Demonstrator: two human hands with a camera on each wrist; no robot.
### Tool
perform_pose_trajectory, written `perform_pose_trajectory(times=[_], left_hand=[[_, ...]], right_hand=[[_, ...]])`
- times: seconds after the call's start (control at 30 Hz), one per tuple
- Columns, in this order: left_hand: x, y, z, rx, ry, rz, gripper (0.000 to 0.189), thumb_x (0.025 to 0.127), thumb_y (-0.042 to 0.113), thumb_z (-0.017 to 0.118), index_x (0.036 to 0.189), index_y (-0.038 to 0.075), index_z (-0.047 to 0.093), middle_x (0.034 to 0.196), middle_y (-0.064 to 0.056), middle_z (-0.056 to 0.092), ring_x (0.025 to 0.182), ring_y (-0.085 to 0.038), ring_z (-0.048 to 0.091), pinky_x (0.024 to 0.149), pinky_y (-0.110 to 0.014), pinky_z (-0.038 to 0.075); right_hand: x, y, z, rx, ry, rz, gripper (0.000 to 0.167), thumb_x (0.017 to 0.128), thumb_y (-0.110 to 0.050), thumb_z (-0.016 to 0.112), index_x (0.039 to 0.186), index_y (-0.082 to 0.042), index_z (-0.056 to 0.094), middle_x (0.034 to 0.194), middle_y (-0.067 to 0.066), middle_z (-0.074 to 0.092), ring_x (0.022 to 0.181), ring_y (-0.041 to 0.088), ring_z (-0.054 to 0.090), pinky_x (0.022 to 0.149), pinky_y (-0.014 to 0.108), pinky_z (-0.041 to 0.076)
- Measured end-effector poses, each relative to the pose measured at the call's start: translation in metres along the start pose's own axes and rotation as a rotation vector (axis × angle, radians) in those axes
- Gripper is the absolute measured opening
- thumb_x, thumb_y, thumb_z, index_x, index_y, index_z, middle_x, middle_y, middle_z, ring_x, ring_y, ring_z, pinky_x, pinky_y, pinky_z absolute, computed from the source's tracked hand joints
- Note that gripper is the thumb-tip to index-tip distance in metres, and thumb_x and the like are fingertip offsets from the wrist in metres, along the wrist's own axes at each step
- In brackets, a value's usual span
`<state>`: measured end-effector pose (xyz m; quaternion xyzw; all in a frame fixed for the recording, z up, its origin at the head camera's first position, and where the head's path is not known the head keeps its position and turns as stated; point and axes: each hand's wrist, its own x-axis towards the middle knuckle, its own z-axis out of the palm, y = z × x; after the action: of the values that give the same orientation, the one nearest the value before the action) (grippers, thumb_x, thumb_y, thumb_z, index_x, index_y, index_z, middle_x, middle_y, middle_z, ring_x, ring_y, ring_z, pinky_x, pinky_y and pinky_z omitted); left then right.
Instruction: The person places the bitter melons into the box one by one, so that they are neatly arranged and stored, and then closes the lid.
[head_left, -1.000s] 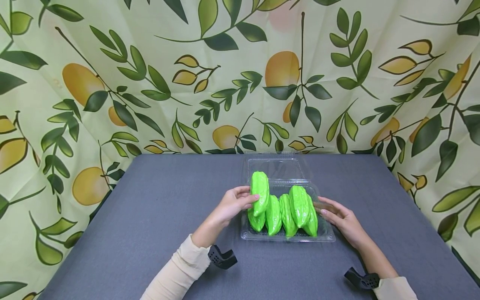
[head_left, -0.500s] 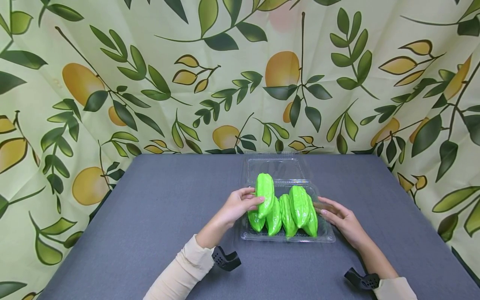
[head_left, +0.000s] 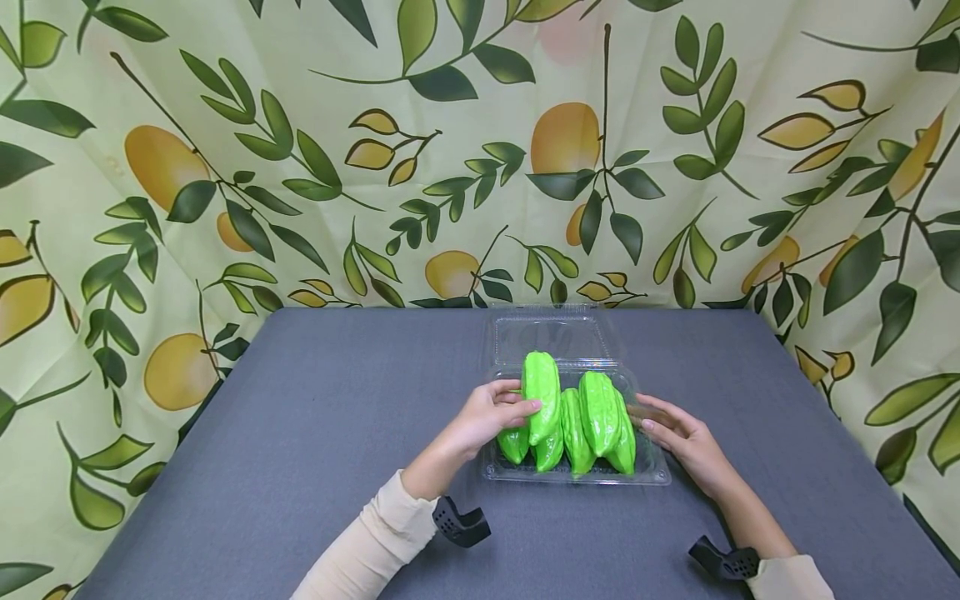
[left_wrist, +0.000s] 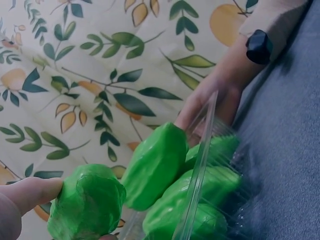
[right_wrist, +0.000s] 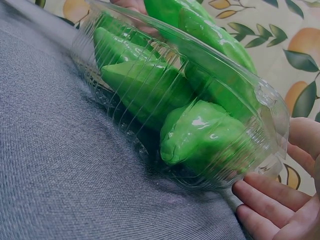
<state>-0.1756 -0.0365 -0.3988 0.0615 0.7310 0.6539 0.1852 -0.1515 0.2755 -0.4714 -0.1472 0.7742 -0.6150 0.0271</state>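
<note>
My left hand [head_left: 483, 421] pinches a bright green, ridged, elongated fruit [head_left: 542, 387] between thumb and fingers. It is held raised over the left half of a clear plastic clamshell container [head_left: 525, 477]. Several more such fruits lie in the container, and one, a top fruit [head_left: 599, 408], rests upon others at the right. In the left wrist view the held fruit [left_wrist: 87, 202] appears apart from the rest. My right hand [head_left: 690, 446] is at the container's right side. In the right wrist view its fairly straight fingers [right_wrist: 275, 192] touch the outer wall.
The container's clear lid [head_left: 551, 337] lies folded back behind it on the grey tablecloth [head_left: 360, 392]. A leaf-and-fruit patterned curtain [head_left: 465, 192] hangs at the table's back and sides. Each wrist bears a black camera mount [head_left: 461, 523].
My left hand has carried the held fruit a little to the right and slightly lower, across the fruits at the left of the container. My right hand has stayed in place.
</note>
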Motion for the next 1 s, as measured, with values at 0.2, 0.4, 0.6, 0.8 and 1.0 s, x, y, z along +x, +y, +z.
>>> perform_pose_trajectory(times=[0.2,0.4,0.6,0.8,1.0], left_hand=[[0.0,-0.001,0.004,0.003,-0.008,-0.004,0.058,0.09,0.012,0.064,0.138,-0.012,0.041,0.125,-0.03,0.057,0.101,-0.029,0.069,0.093,-0.035,0.059],[-0.001,0.001,0.008,0.003,-0.01,-0.015,0.057,0.09,0.013,0.065,0.137,-0.01,0.043,0.123,-0.028,0.059,0.099,-0.026,0.069,0.092,-0.034,0.059],[0.001,0.002,0.011,0.022,-0.011,-0.024,0.06,0.089,0.014,0.067,0.138,-0.011,0.042,0.123,-0.028,0.058,0.099,-0.032,0.069,0.09,-0.034,0.06],[0.002,0.003,0.014,0.062,0.01,-0.032,0.062,0.088,0.016,0.069,0.138,-0.009,0.042,0.123,-0.027,0.058,0.099,-0.036,0.069,0.089,-0.035,0.06],[0.001,0.007,0.017,0.099,0.009,-0.025,0.063,0.088,0.016,0.069,0.138,-0.01,0.042,0.122,-0.027,0.057,0.097,-0.038,0.069,0.088,-0.037,0.06]], right_hand=[[0.0,0.001,0.0,-0.003,-0.001,0.002,0.044,0.101,-0.012,0.047,0.143,0.001,0.039,0.119,-0.03,0.061,0.107,-0.013,0.06,0.084,0.007,0.05],[-0.001,0.0,0.001,-0.012,0.005,0.016,0.045,0.101,-0.013,0.047,0.143,0.0,0.039,0.119,-0.031,0.061,0.106,-0.013,0.06,0.084,0.006,0.05],[-0.001,-0.002,0.001,-0.019,0.007,0.023,0.045,0.101,-0.014,0.048,0.143,0.001,0.039,0.119,-0.03,0.061,0.106,-0.013,0.06,0.083,0.007,0.049],[0.0,-0.002,0.001,-0.009,0.003,0.013,0.045,0.101,-0.013,0.048,0.143,0.001,0.039,0.119,-0.029,0.062,0.107,-0.012,0.06,0.083,0.006,0.049],[0.0,-0.001,0.0,-0.004,-0.003,0.011,0.045,0.101,-0.013,0.047,0.143,0.001,0.039,0.12,-0.029,0.061,0.107,-0.012,0.06,0.083,0.006,0.049]])
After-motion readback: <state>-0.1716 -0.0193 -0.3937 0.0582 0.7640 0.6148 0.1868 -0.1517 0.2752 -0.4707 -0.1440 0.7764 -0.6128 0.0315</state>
